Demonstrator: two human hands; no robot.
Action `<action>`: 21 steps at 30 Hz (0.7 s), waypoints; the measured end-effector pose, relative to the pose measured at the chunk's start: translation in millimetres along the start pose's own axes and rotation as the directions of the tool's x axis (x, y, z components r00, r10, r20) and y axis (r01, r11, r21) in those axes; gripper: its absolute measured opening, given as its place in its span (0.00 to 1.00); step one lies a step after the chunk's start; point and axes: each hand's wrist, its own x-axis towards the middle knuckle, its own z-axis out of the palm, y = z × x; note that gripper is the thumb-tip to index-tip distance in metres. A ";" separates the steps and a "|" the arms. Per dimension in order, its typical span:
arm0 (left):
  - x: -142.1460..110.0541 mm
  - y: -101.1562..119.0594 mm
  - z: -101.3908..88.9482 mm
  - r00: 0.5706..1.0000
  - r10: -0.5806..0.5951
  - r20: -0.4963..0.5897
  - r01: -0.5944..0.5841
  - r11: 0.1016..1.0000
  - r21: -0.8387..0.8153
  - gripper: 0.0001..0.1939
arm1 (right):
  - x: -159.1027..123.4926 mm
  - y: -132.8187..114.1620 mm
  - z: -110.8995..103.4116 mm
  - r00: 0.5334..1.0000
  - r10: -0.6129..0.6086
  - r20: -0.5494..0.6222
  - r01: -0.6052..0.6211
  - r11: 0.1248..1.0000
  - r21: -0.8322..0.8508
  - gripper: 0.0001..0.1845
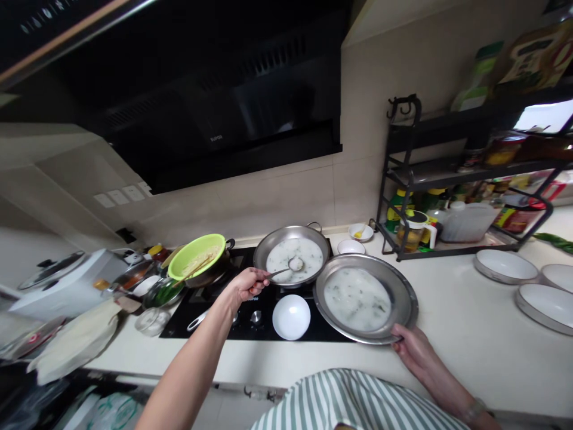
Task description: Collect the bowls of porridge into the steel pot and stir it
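My left hand (249, 285) is closed round the handle of a metal ladle (295, 263), whose bowl sits over the milky soup in a steel wok (264, 246) on the stove. With my right hand (414, 349) I grip the near right rim of a wide steel basin (406, 298). White soup (357, 298) with green bits lies in the basin, which stands close beside the wok at the stove's right side. Between my arms, near the stove's front, is a white bowl (291, 317) that I do not touch.
A lime-green colander (215, 243) with chopsticks (197, 266) rests over a dark pot at left. Two small white dishes (351, 246) stand behind the basin. At right are a black rack (405, 179) and several white bowls (505, 267). The range hood (233, 119) hangs low overhead.
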 end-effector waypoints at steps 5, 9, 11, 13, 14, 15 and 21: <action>-3.4 1.2 2.0 1.000 0.006 0.005 -0.006 1.000 -0.001 0.08 | -0.7 -1.2 0.4 1.000 0.005 -0.011 -0.005 1.000 0.006 0.09; -9.3 5.0 5.1 1.000 0.021 0.018 -0.021 1.000 0.009 0.06 | -0.9 -1.4 1.0 1.000 -0.001 0.002 0.001 1.000 0.018 0.09; -14.2 7.8 8.1 0.999 0.028 0.035 -0.028 0.999 0.022 0.06 | -0.5 -0.8 1.1 1.000 0.010 -0.002 -0.010 0.999 0.044 0.09; -20.5 10.8 12.6 0.997 0.033 0.063 -0.035 0.999 0.033 0.07 | -0.1 -0.1 0.9 1.000 0.016 -0.008 -0.016 0.998 0.062 0.09; -24.0 12.1 15.6 0.996 0.036 0.078 -0.039 0.999 0.037 0.08 | 0.1 0.1 0.8 1.000 0.014 -0.011 -0.014 0.998 0.063 0.09; -27.5 13.3 18.9 0.995 0.039 0.094 -0.043 0.998 0.042 0.09 | 0.2 0.4 0.6 1.000 0.011 -0.012 -0.010 0.998 0.062 0.10; -40.1 10.2 45.1 0.981 0.029 0.194 -0.045 0.996 0.080 0.13 | -0.1 -0.5 0.2 0.999 0.021 -0.028 -0.019 0.998 0.059 0.10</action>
